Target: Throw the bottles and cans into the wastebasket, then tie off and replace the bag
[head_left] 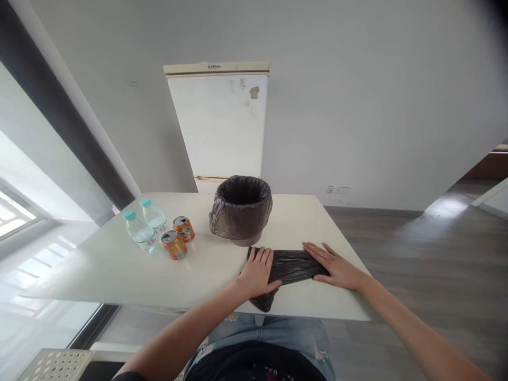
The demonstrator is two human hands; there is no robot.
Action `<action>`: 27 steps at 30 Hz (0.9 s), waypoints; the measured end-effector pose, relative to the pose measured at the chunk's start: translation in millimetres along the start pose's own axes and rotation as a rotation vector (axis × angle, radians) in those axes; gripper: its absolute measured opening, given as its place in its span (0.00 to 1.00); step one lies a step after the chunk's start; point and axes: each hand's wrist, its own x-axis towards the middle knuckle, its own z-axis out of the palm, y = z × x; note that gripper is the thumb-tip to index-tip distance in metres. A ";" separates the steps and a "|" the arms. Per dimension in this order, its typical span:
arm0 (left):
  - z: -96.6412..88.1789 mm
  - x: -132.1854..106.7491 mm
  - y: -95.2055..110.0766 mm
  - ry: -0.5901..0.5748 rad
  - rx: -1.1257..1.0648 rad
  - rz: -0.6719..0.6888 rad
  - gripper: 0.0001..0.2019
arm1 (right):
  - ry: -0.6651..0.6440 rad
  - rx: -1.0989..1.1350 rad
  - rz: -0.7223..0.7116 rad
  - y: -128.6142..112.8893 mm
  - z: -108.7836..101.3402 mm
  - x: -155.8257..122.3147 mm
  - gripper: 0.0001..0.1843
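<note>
A black plastic bag (297,266), gathered into a flattened strip, lies across the white table near its front edge. My left hand (257,274) rests on the bag's left part, fingers stretched over it, while a loose end of the bag hangs toward the front edge beneath that hand. Over the bag's right end lies my right hand (333,266), palm down with fingers spread. Just beyond my left hand stands a small trash bin (243,211), lined with a dark bag folded over its rim.
Two clear plastic bottles (142,233) with teal caps stand on the table's left side, beside two orange drink cans (174,245). The white table (214,286) has a white fridge (222,121) behind it. A perforated plastic chair (55,365) is at lower left.
</note>
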 end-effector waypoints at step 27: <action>11.0 13.1 16.4 0.061 0.042 0.030 0.34 | 0.069 -0.034 -0.069 -60.5 25.6 40.4 0.48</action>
